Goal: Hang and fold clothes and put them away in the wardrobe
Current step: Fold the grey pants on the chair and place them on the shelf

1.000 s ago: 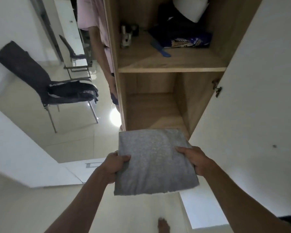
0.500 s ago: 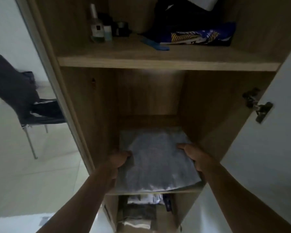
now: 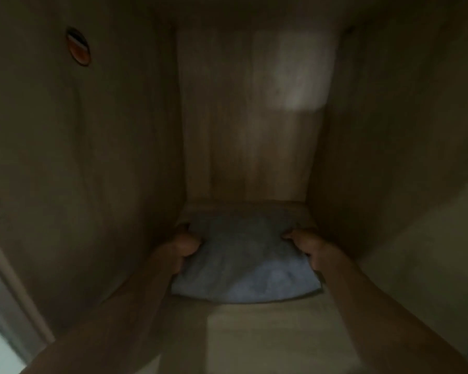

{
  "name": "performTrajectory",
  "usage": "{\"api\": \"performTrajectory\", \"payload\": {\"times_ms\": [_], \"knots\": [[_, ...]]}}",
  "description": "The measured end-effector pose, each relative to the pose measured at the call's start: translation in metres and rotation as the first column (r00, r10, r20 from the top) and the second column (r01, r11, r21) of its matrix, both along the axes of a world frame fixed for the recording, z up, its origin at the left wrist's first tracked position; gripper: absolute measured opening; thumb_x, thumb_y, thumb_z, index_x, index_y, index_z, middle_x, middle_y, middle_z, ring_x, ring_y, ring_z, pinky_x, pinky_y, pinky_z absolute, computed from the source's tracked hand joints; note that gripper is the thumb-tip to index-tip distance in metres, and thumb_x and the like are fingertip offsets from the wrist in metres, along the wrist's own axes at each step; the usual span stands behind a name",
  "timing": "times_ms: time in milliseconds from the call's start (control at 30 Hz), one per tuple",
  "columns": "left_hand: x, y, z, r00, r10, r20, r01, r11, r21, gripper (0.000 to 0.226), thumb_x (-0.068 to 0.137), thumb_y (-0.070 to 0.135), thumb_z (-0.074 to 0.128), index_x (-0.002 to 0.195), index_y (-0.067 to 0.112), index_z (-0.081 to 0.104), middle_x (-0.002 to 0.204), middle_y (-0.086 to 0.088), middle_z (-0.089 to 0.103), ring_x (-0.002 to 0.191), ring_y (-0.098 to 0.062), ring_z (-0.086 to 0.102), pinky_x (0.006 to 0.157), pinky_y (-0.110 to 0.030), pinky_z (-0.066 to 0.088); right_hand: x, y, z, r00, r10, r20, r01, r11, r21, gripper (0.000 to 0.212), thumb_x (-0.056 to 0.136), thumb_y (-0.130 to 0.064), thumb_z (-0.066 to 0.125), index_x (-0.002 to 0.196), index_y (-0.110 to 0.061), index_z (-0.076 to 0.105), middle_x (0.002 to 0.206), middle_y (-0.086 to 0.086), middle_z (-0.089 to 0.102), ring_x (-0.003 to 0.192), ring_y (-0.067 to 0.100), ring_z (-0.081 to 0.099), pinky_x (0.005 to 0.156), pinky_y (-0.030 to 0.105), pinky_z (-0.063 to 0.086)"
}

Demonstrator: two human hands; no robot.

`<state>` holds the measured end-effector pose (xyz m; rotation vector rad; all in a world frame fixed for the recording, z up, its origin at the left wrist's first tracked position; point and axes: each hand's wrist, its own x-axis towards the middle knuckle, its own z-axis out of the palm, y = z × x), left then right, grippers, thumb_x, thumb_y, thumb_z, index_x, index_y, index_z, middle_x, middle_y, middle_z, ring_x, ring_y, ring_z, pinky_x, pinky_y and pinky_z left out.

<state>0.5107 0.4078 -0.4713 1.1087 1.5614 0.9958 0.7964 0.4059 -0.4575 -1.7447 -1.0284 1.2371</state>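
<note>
Deep inside the wardrobe (image 3: 92, 163) now, dim and a little blurred. High on its left wall sits a small round fitting (image 3: 78, 47). Lower down, the left hand (image 3: 183, 245) grips the left edge of the folded grey garment (image 3: 245, 261), fingers curled around it. The garment lies flat on the wardrobe's shelf (image 3: 268, 327), toward the back panel. On its right edge, the right hand (image 3: 310, 247) pinches the cloth, thumb on top.

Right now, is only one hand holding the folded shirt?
No, the left hand and right hand both grip the shirt.
</note>
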Motion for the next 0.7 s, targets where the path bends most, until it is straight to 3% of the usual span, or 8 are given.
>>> {"api": "performTrajectory", "payload": {"times_ms": [67,133,200,300,400,567,600,700], "knots": [[0.005,0.019,0.000,1.000,0.001,-0.021,-0.001,1.000,0.029,0.050,0.098,0.000,0.057,0.145,-0.002,0.040,0.143,-0.016,0.050,0.130,-0.037,0.053,0.101,-0.038,0.046,0.003,0.019,0.001,1.000,0.011,0.026,-0.011,1.000,0.029,0.033,0.089,-0.026,0.072,0.116,-0.011,0.059,0.118,0.004,0.057,0.108,0.027,0.054,0.092,0.035,0.044],[0.010,0.041,-0.005,1.000,0.018,-0.022,-0.016,0.997,0.071,0.048,0.096,-0.007,0.055,0.142,-0.002,0.044,0.140,-0.019,0.054,0.124,-0.037,0.056,0.102,-0.043,0.046,0.010,0.046,-0.008,0.999,0.007,0.053,-0.010,0.998,0.061,0.040,0.081,-0.028,0.077,0.112,-0.007,0.062,0.121,0.007,0.063,0.108,0.028,0.059,0.097,0.039,0.048],[0.013,0.062,-0.007,0.999,0.032,-0.019,-0.030,0.996,0.083,0.044,0.094,-0.010,0.055,0.137,-0.002,0.049,0.133,-0.018,0.057,0.117,-0.035,0.059,0.099,-0.043,0.048,0.017,0.072,-0.017,0.997,-0.007,0.070,0.000,0.995,0.101,0.049,0.075,-0.028,0.080,0.117,-0.007,0.065,0.121,0.013,0.066,0.107,0.032,0.063,0.099,0.045,0.052],[0.014,0.098,-0.014,0.999,0.035,-0.042,-0.031,0.995,0.090,0.049,0.094,-0.002,0.059,0.141,-0.002,0.045,0.140,-0.017,0.054,0.124,-0.037,0.057,0.100,-0.035,0.047,0.021,0.097,-0.021,0.995,-0.004,0.100,-0.011,0.989,0.147,0.058,0.071,-0.031,0.083,0.121,-0.009,0.065,0.126,0.012,0.065,0.109,0.032,0.063,0.098,0.045,0.052],[0.012,0.123,-0.020,0.999,0.017,-0.044,-0.013,0.997,0.082,0.043,0.093,-0.004,0.058,0.135,-0.007,0.052,0.136,-0.023,0.058,0.120,-0.041,0.059,0.096,-0.043,0.052,0.021,0.111,-0.019,0.995,0.003,0.099,-0.021,0.982,0.190,0.053,0.081,-0.024,0.080,0.128,-0.006,0.061,0.130,0.012,0.062,0.115,0.033,0.061,0.099,0.041,0.051],[-0.010,0.167,-0.042,0.998,0.037,-0.048,-0.032,0.994,0.101,0.034,0.088,0.001,0.069,0.121,-0.003,0.062,0.117,-0.026,0.065,0.085,-0.029,0.066,0.062,-0.029,0.055,0.023,0.142,-0.027,0.996,-0.042,0.082,0.021,0.969,0.246,0.064,0.081,-0.027,0.083,0.134,-0.003,0.056,0.138,0.009,0.057,0.119,0.033,0.060,0.102,0.045,0.050],[-0.009,0.165,-0.038,0.998,0.046,-0.053,-0.041,0.994,0.101,0.030,0.087,0.004,0.071,0.116,-0.002,0.064,0.112,-0.026,0.066,0.081,-0.027,0.066,0.060,-0.032,0.054,0.023,0.145,-0.027,0.994,-0.053,0.093,0.028,0.967,0.252,0.068,0.080,-0.027,0.083,0.136,-0.001,0.054,0.139,0.009,0.055,0.121,0.033,0.059,0.103,0.044,0.050],[-0.005,0.165,-0.030,0.995,0.067,-0.079,-0.063,0.996,0.060,0.035,0.085,0.004,0.074,0.118,-0.001,0.063,0.115,-0.022,0.062,0.098,-0.034,0.062,0.078,-0.038,0.049,0.022,0.156,-0.032,0.991,-0.082,0.104,0.050,0.959,0.281,0.071,0.080,-0.024,0.083,0.138,0.000,0.051,0.141,0.012,0.054,0.123,0.033,0.058,0.103,0.042,0.049]]}}
